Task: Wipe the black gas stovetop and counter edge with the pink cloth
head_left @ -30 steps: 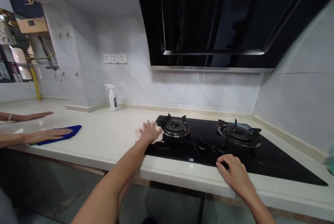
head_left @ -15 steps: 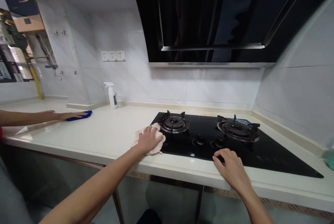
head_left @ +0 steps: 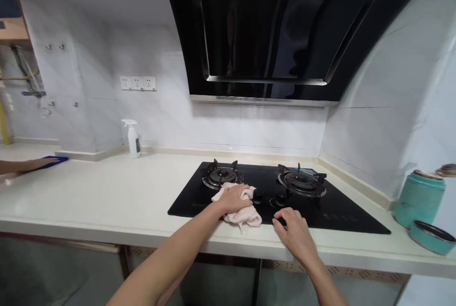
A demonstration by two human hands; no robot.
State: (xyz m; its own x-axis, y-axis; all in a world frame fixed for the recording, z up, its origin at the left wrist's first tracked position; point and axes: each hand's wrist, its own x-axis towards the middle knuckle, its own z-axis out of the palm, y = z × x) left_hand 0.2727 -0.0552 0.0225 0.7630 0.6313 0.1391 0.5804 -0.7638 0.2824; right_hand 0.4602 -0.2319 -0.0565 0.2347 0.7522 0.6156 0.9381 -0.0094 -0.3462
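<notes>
My left hand [head_left: 233, 198] is closed over a crumpled pale pink cloth [head_left: 244, 215] and presses it on the front of the black glass gas hob [head_left: 342, 215], just in front of the left burner [head_left: 221, 177]. My right hand [head_left: 294, 232] rests with fingers spread on the hob's front edge, below the two knobs [head_left: 281, 199], and holds nothing. The right burner [head_left: 302, 181] lies behind it.
A black range hood [head_left: 270, 35] hangs above the hob. A white spray bottle [head_left: 133, 138] stands by the back wall. At the far left another person's hand [head_left: 26, 166] lies on a blue cloth [head_left: 53, 161]. A teal canister [head_left: 418, 198] and its lid [head_left: 431, 236] sit at the right.
My left hand has dragged the pink cloth rightward from the counter beside the left burner onto the hob's front middle. The view has shifted right. The other person's blue cloth moved farther away.
</notes>
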